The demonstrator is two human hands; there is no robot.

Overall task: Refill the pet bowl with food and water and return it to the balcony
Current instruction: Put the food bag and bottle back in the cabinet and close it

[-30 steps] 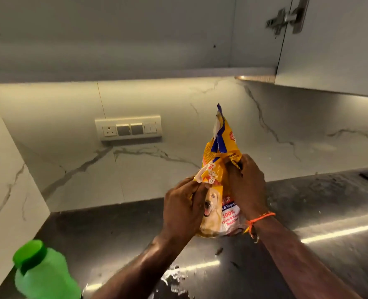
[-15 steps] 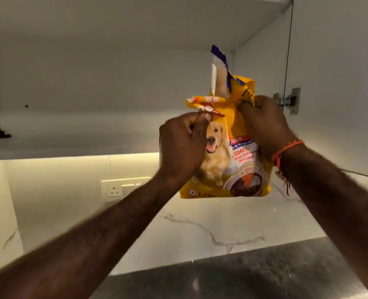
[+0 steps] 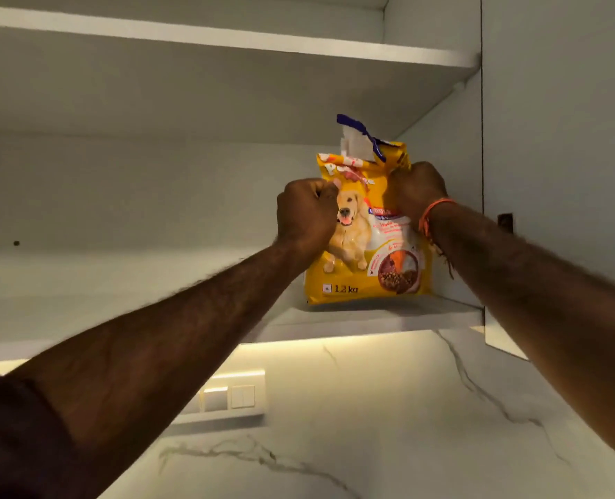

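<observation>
Both grips — left hand (image 3: 308, 210), right hand (image 3: 416, 190) — on upright food bag (image 3: 365, 253).

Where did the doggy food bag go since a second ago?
The dog food bag went up from over the dark counter into the open wall cabinet; its bottom now sits at the lower shelf, at the right end. The view tilted up too, so the green bottle is out of sight. Unchanged: the left hand and right hand both grip the bag's upper part.
</observation>
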